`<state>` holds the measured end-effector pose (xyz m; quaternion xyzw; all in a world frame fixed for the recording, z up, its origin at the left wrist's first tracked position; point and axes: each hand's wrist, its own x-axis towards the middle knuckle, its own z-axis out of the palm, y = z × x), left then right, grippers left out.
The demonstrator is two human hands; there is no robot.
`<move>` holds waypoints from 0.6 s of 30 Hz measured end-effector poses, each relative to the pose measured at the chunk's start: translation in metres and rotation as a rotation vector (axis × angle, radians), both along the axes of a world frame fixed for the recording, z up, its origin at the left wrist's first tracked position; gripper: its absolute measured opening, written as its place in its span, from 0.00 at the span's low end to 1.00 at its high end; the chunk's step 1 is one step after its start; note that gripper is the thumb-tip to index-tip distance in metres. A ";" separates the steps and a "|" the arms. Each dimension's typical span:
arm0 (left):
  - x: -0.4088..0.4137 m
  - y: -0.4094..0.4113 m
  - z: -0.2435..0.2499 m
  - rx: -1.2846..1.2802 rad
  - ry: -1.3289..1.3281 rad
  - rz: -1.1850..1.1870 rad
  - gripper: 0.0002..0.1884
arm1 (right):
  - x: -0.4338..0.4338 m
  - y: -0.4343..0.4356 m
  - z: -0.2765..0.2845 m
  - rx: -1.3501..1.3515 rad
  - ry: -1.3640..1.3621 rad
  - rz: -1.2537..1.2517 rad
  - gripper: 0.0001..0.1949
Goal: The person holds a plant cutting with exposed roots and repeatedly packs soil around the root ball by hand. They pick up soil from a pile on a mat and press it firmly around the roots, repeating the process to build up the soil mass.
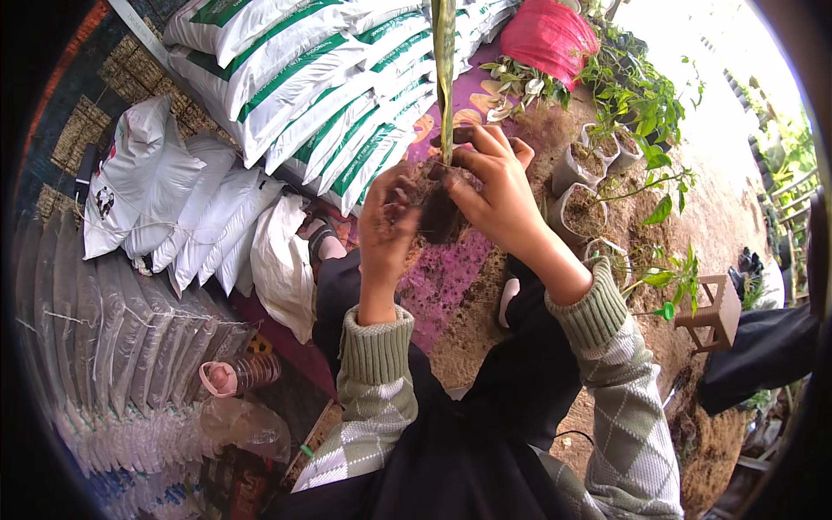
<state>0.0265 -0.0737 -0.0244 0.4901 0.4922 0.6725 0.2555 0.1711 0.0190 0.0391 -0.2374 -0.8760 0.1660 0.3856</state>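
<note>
A plant with one long upright green leaf (444, 78) stands between my hands at the upper middle. Dark soil and roots (442, 211) show at its base. My right hand (497, 185) grips the plant low down, thumb and fingers around the base of the leaf. To the left of the root ball, my left hand (388, 224) has its fingers curled and is blurred; whether it holds any of the soil I cannot tell. Loose soil lies scattered on a purple mat (432, 286) below the hands.
White and green filled sacks (286, 84) are stacked at upper left, with grey plastic bags (117, 325) below. Potted plants in grow bags (578, 211) stand on the right, near a red sack (546, 39) and a small brown stool (712, 312). A clear plastic bottle (257, 374) lies lower left.
</note>
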 end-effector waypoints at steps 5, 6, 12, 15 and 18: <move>-0.008 -0.003 -0.011 0.024 -0.094 -0.214 0.40 | -0.001 -0.008 0.012 -0.141 -0.014 0.118 0.12; 0.002 -0.008 0.000 0.040 -0.159 -0.335 0.43 | 0.002 -0.007 0.014 -0.157 -0.007 0.146 0.12; 0.009 -0.009 0.011 -0.050 -0.287 -0.531 0.46 | 0.002 0.007 0.012 -0.169 0.058 0.197 0.14; 0.007 0.000 -0.005 -0.113 -0.288 -0.547 0.42 | -0.003 0.016 0.004 -0.200 0.020 0.189 0.14; 0.007 0.010 -0.013 -0.142 -0.295 -0.515 0.33 | -0.006 0.021 -0.007 -0.301 -0.038 0.154 0.12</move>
